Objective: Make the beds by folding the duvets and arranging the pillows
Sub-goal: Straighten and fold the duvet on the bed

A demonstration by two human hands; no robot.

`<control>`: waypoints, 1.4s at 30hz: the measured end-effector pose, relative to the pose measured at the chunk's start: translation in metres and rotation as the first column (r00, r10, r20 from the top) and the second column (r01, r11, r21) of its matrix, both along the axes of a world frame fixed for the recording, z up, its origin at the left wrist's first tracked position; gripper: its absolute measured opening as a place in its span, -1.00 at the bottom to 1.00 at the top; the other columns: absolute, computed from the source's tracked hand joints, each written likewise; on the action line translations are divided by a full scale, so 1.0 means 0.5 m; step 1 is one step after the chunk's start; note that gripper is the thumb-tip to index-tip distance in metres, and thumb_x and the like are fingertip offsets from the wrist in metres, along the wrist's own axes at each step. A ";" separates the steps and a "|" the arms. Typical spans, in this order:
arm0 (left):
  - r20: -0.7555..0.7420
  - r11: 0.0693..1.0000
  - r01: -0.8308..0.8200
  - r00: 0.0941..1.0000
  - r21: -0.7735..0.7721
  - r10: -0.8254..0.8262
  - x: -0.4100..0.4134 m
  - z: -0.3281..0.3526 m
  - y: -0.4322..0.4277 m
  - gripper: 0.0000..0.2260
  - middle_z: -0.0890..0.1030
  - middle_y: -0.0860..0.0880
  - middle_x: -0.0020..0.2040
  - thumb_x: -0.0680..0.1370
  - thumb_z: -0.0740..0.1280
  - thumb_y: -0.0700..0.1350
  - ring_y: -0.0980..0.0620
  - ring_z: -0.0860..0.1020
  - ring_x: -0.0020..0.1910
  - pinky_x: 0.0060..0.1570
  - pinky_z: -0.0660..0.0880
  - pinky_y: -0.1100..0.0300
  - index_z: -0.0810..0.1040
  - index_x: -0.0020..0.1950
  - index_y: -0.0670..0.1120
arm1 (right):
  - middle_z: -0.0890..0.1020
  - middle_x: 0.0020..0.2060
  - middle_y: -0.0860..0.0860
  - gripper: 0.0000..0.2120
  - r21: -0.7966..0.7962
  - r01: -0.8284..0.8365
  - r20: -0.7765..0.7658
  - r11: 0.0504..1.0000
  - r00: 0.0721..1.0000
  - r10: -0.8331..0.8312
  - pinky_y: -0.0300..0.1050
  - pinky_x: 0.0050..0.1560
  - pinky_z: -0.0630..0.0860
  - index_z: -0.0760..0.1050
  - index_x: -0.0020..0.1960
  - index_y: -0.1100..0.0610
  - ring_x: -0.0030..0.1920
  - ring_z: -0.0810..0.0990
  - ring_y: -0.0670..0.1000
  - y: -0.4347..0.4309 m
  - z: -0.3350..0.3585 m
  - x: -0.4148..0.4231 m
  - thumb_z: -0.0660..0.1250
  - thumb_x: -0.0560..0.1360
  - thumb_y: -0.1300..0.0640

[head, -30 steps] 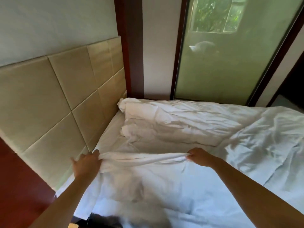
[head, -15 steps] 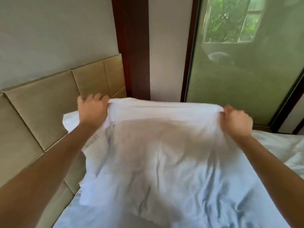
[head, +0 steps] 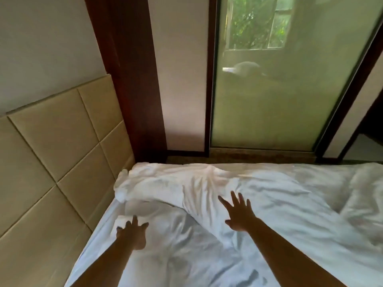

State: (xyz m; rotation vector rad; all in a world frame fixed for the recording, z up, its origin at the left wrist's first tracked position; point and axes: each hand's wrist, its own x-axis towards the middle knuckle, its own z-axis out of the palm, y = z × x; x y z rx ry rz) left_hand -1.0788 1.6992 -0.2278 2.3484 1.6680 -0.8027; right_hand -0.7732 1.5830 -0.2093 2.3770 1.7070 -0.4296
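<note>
Both hands are stretched out over the bed with fingers straight and spread wide, holding nothing. Whether the palms touch the cloth cannot be told. The white duvet (head: pixel 207 187) lies rumpled across the mattress under and beyond both hands. A thick fold of it runs from a bunched corner beyond the left hand (head: pixel 132 233) down to just left of the right hand (head: pixel 238 214), and more of it spreads in creases to the right of that hand. A smoother white sheet (head: pixel 97 241) shows just left of the left hand, meeting the tan padded headboard (head: pixel 58 154) with square panels. Beyond the hands a dark wooden post (head: pixel 128 79) stands against a pale wall (head: pixel 41 48). Farther right of it is a frosted glass panel (head: pixel 279 112) in a dark frame, with a window (head: pixel 257 23) and greenery dimly visible behind.
</note>
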 end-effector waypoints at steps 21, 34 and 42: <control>0.369 0.847 0.521 0.812 -0.107 -0.453 0.261 -0.034 -0.234 -0.59 0.31 -0.15 0.43 0.61 0.14 -0.04 -0.06 0.32 0.41 0.30 0.31 0.21 0.25 0.45 -0.12 | 0.20 0.46 0.08 -0.56 -0.138 0.645 -0.080 0.751 0.749 -0.658 0.01 0.41 0.22 0.16 0.49 -0.04 0.43 0.23 0.14 -0.691 -0.003 0.002 0.09 0.62 0.00; 0.446 0.750 0.645 0.720 -0.147 -0.532 0.523 0.008 -0.519 -0.59 0.27 -0.15 0.43 0.61 0.16 -0.06 -0.09 0.43 0.30 0.20 0.39 0.20 0.27 0.45 -0.09 | 0.26 0.43 0.07 -0.55 0.027 0.871 -0.145 0.491 0.490 -0.860 -0.03 0.34 0.34 0.11 0.51 -0.05 0.37 0.33 0.11 -1.101 0.012 0.106 0.06 0.64 0.00; 0.514 0.730 0.676 0.665 -0.105 -0.542 0.811 0.062 -0.756 -0.60 0.37 -0.16 0.34 0.56 0.27 -0.15 -0.10 0.49 0.17 0.02 0.45 0.19 0.34 0.39 -0.11 | 0.20 0.48 0.01 -0.54 0.137 0.763 -0.026 0.632 0.641 -0.767 -0.03 0.36 0.30 0.10 0.51 -0.06 0.41 0.28 0.09 -1.324 0.090 0.371 0.06 0.64 -0.01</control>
